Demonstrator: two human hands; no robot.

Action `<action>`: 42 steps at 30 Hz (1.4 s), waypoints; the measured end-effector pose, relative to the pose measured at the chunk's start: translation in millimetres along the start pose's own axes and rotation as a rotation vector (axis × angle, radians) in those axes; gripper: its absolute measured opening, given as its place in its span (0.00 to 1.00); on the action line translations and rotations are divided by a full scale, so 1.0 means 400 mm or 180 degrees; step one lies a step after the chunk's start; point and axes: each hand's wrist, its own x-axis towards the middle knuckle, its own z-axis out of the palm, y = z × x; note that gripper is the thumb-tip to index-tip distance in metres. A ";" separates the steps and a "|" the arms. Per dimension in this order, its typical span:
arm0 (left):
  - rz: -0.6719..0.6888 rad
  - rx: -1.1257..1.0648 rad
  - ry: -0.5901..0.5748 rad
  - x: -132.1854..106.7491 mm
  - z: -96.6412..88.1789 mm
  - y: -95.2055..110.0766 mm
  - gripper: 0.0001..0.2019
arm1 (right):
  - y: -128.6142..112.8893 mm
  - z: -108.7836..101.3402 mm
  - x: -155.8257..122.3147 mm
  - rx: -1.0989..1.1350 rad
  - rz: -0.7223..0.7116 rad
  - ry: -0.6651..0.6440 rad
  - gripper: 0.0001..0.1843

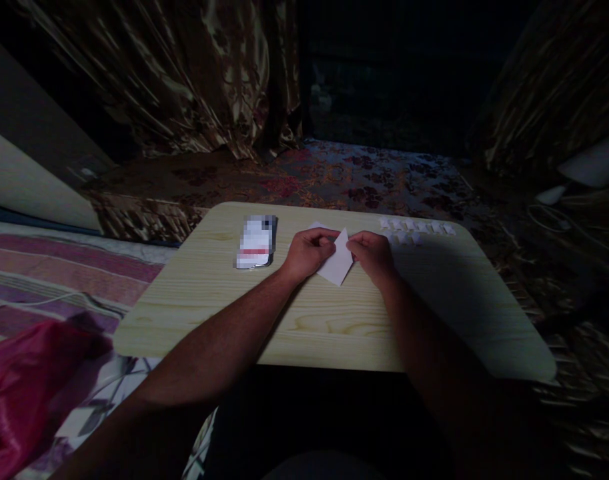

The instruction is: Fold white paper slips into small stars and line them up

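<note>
A small white sheet of paper [338,261] lies partly folded on the pale wooden table [329,320]. My left hand [309,251] pinches its left edge with curled fingers. My right hand [372,253] grips its right edge, fingers pressed together. Both hands rest on the tabletop near the far middle.
A white pack with a red stripe [255,243] lies left of my hands. Several small folded white paper pieces [417,228] sit in rows at the far right of the table. A pink cloth [29,387] lies at the lower left, dark patterned curtains [184,73] hang behind.
</note>
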 end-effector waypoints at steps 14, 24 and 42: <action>0.0021 -0.0047 -0.0146 -0.004 0.002 -0.004 0.16 | 0.008 0.004 0.002 0.0034 -0.0050 0.0076 0.05; 0.0012 0.0085 -0.0171 -0.008 0.007 0.001 0.16 | 0.000 0.000 -0.001 0.0085 0.0059 0.0088 0.06; 0.0009 0.0153 -0.0294 -0.011 0.007 0.003 0.16 | -0.009 -0.001 0.000 0.0149 0.0005 0.0155 0.06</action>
